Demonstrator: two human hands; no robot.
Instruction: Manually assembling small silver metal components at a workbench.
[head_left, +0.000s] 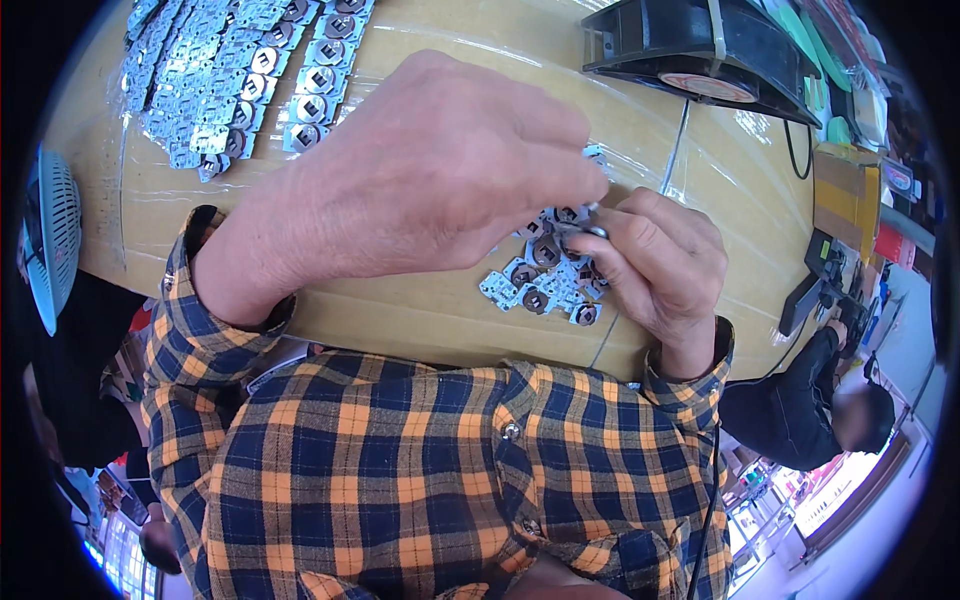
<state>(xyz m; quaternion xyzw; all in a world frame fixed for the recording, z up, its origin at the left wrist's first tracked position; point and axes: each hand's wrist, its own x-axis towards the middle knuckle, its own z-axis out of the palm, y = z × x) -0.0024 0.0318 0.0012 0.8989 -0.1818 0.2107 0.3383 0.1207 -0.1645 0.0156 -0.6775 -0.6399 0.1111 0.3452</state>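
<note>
My left hand [460,165] reaches across the middle of the table, its fingertips pinched together close to those of my right hand. Whether a small pale piece at the left fingertips is in its grip is too small to tell. Between thumb and forefinger, my right hand [670,255] pinches a small dark round metal part [592,232]. Just below both hands lies a loose pile of small pale-blue boards [535,298] with round dark centres. My left hand and wrist hide part of the table behind them.
Rows of similar boards [215,85] cover the far left of the tabletop [400,320]. A black fan [700,50] stands at the far right, near a cardboard box [845,200]. A light-blue basket [55,230] sits beyond the left edge. Another person [790,415] is at right.
</note>
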